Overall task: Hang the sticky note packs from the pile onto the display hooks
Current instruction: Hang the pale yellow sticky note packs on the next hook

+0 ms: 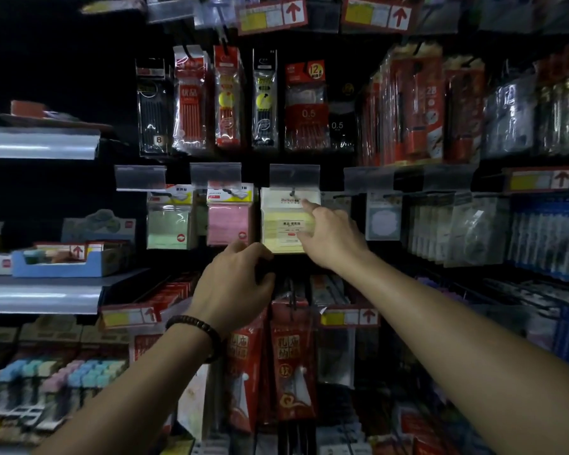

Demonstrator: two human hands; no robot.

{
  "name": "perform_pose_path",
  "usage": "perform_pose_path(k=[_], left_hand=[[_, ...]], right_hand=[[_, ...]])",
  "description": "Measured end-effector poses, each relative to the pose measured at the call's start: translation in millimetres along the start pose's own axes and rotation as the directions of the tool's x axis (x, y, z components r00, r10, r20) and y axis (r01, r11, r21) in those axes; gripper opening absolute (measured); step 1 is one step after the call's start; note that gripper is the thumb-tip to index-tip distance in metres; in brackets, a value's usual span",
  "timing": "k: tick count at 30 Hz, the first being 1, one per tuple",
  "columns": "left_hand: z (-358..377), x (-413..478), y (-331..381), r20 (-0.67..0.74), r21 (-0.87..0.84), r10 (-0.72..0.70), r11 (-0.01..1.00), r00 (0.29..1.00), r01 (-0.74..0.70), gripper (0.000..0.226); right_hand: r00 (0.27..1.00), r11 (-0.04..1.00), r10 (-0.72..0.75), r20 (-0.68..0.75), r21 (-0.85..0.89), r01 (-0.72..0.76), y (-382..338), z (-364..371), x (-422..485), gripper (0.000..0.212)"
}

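A yellow sticky note pack hangs at a display hook in the middle row. My right hand holds its right side, index finger up near the hang hole and thumb on the pack's lower front. My left hand is curled under the pack's bottom left corner; whether it grips the pack is unclear. To the left hang a pink pack and a green pack. No pile of packs is in view.
Pen refill packs hang in the row above, red packets below. Clear price tag holders jut out over each hook. Metal shelves with a blue box stand at the left, more hanging stationery at the right.
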State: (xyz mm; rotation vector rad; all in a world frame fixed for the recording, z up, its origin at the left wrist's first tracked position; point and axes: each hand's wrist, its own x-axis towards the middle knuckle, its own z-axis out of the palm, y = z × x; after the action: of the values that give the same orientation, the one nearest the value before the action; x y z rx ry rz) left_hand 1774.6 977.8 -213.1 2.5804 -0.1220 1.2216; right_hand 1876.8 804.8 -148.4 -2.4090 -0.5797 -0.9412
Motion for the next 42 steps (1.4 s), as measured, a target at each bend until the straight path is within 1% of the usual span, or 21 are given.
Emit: perform_pose_path(k=[4,8,10,12,16,19,21,23,25,27,29,31,33,34,35,36,37,38,39,40,42], left_hand=[[-3.3,-39.9,5.4,-0.020,-0.077,0.055,0.995,0.998,-0.056,0.025],[12.1,-93.7,11.7,-0.044,-0.202,0.098,0.974,0.994,-0.105,0.015],[32.9,-127.8,10.7,-0.035,-0.212,0.131,0.968,0.991,-0.136,0.019],[59.6,-165.1,8.7,0.006,-0.221,0.149,0.965,0.989,-0.144,0.022],[123.8,-247.0,-4.1,0.112,-0.311,0.143,0.945,0.983,-0.102,0.019],[180.3,-315.7,-18.3,0.265,-0.330,0.109,0.944,0.958,-0.017,0.017],[216.0,-357.6,-26.3,0.393,-0.310,0.053,0.948,0.918,0.078,0.018],[248.6,-387.6,-33.4,0.500,-0.284,0.011,0.947,0.866,0.153,0.022],[275.2,-407.8,-36.8,0.582,-0.249,-0.012,0.950,0.813,0.191,0.022],[304.9,-425.8,-37.8,0.646,-0.222,-0.027,0.949,0.763,0.222,0.020],[332.4,-441.9,-36.4,0.699,-0.204,-0.046,0.944,0.714,0.261,0.021],[355.5,-456.3,-35.5,0.730,-0.186,-0.077,0.934,0.679,0.306,0.022],[372.8,-470.5,-37.8,0.759,-0.143,-0.123,0.926,0.640,0.348,0.022],[379.5,-477.8,-40.1,0.773,-0.121,-0.143,0.923,0.618,0.365,0.022],[386.3,-485.4,-43.5,0.790,-0.101,-0.162,0.917,0.592,0.386,0.023],[392.3,-492.4,-46.8,0.809,-0.087,-0.178,0.907,0.560,0.413,0.024],[398.0,-498.0,-49.3,0.829,-0.079,-0.184,0.896,0.528,0.437,0.026],[402.3,-501.4,-50.6,0.848,-0.074,-0.183,0.888,0.498,0.454,0.025],[405.4,-502.7,-50.4,0.861,-0.074,-0.178,0.884,0.477,0.462,0.023],[408.4,-503.2,-49.2,0.869,-0.078,-0.168,0.882,0.466,0.464,0.022],[413.9,-503.4,-45.2,0.874,-0.105,-0.138,0.882,0.465,0.459,0.022]], right_hand=[[0.998,0.999,-0.012,-0.056,-0.046,0.009,8.8,-13.1,-29.2,0.063],[0.977,0.989,-0.108,-0.181,0.083,0.125,32.2,-17.4,-81.6,0.042],[0.944,0.966,-0.162,-0.286,0.149,0.211,51.0,-11.0,-117.6,0.029],[0.926,0.948,-0.184,-0.329,0.188,0.255,71.4,2.9,-159.2,0.016],[0.967,0.960,-0.158,-0.198,0.197,0.197,125.8,49.5,-253.5,0.007],[0.993,0.983,-0.103,-0.061,0.148,0.111,177.7,98.5,-325.7,0.004],[1.000,0.989,0.003,0.020,0.145,-0.005,211.6,131.9,-373.7,0.006],[0.977,0.974,0.170,0.126,0.129,-0.186,240.7,165.6,-418.3,0.009],[0.904,0.919,0.350,0.246,0.097,-0.382,261.0,197.2,-461.9,0.016],[0.783,0.829,0.495,0.376,0.068,-0.556,281.4,232.8,-503.6,0.022],[0.636,0.713,0.608,0.475,0.026,-0.700,301.8,267.8,-538.5,0.022],[0.470,0.559,0.705,0.531,-0.007,-0.829,323.6,300.8,-565.1,0.019],[0.290,0.379,0.803,0.520,-0.071,-0.923,345.9,330.7,-582.6,0.018],[0.180,0.269,0.843,0.507,-0.106,-0.957,355.3,343.3,-588.4,0.025],[0.074,0.157,0.860,0.504,-0.125,-0.980,365.2,357.8,-595.2,0.039],[-0.018,0.070,0.858,0.514,-0.151,-0.986,373.0,370.9,-602.0,0.058],[-0.082,0.014,0.846,0.527,-0.176,-0.984,381.5,385.4,-610.5,0.075],[-0.114,-0.011,0.838,0.534,-0.191,-0.982,390.2,400.3,-620.7,0.084],[-0.131,-0.029,0.833,0.537,-0.193,-0.981,393.4,410.8,-625.8,0.083],[-0.140,-0.033,0.835,0.533,-0.205,-0.978,386.5,411.6,-620.6,0.071],[-0.111,0.001,0.853,0.511,-0.213,-0.977,378.5,411.6,-612.3,0.034]])
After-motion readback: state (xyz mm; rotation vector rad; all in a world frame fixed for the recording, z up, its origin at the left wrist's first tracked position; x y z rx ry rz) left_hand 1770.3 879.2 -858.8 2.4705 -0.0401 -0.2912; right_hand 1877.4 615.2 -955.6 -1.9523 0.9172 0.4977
